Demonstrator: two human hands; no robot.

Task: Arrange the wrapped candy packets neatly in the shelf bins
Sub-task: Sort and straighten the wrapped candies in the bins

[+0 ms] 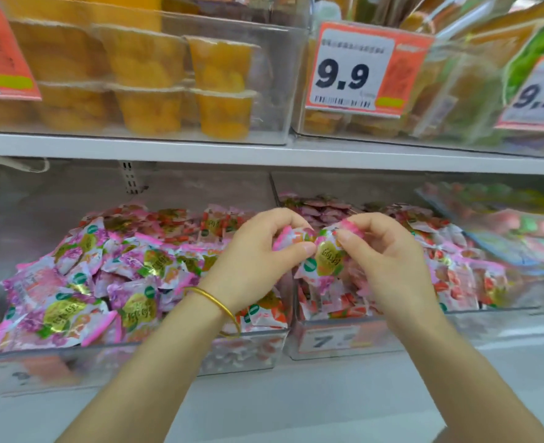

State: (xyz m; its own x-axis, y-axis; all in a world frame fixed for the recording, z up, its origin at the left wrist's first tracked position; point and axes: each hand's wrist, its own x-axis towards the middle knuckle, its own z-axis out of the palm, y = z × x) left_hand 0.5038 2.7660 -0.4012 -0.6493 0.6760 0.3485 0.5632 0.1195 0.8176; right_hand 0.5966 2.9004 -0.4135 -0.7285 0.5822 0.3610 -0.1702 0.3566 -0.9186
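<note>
Sorting by print, to judge from the layout — pink-and-purple packets (82, 276) heaped loose in the left bin (168, 358), red strawberry-print packets (456, 282) mostly in the right bin (376, 338).

Left hand (258, 254), gold bangle (214, 298) at the wrist, curled and pinching a small pink packet (291, 237) between thumb and fingertips, above the divider between the two bins. Just beside it, right hand (389, 263) curled the same way, pinching a gold-labelled packet (326, 260) by its upper edge, over the near-left corner of the right bin.

Best done by reading each print before letting go, then laying the packet flat and label up in the matching bin, not dropping it onto the pile. Safer to grip at the flat end seals than on the puffed middle — probably less slip there. Worth levelling the left heap as well: piled above the front wall, so likely to spill.

Wrappers of glossy crinkled film, small and pillow-shaped, with oval gold-foil labels and a round green dot. Bins of clear rigid plastic, straight-walled, with blurred price labels on the fronts.

Above the white shelf edge (264, 155), orange fruit cups (219, 68) stacked in another clear bin, and a red-bordered price tag (353, 71) reading 9.9 further right.
</note>
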